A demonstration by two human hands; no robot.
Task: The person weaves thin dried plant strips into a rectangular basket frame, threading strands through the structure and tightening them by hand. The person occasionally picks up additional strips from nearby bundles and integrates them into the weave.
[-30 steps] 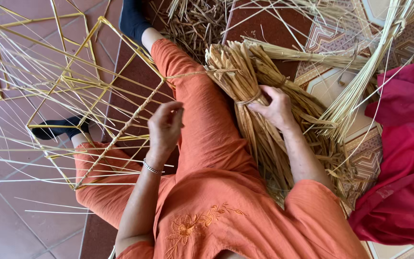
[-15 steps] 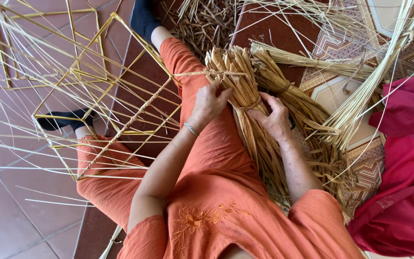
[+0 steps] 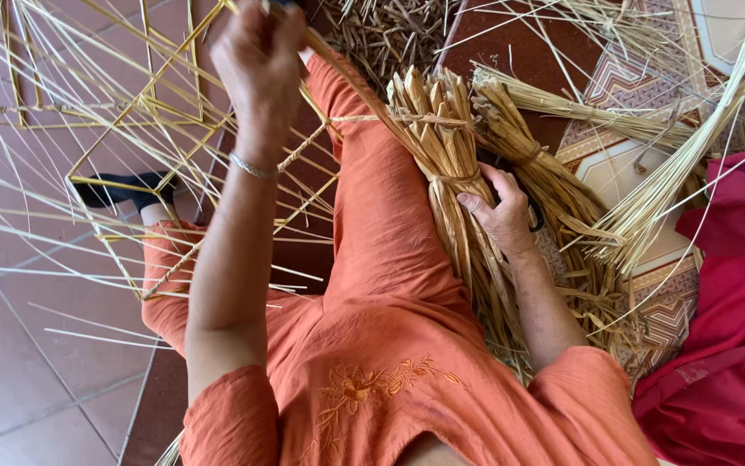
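Two hands: left hand (image 3: 258, 60) lifts a strip (image 3: 351, 79), right hand (image 3: 500, 211) steadies the bundle (image 3: 441, 129).

So the bundle of split bamboo strips (image 3: 450, 164) is pale tan, flat-cut slats tied together with a thin strip wrapped around it partway down. It lies slanted along the orange trouser leg, cut ends fanning out at the top, the lower length running down beside the thigh toward the floor. The right hand (image 3: 500, 211) rests on it just below the tie. 1 long strip (image 3: 351, 78) is pulled out of it, raised at an angle up and to the left, pinched in the left hand (image 3: 256, 60) near the top of the picture.
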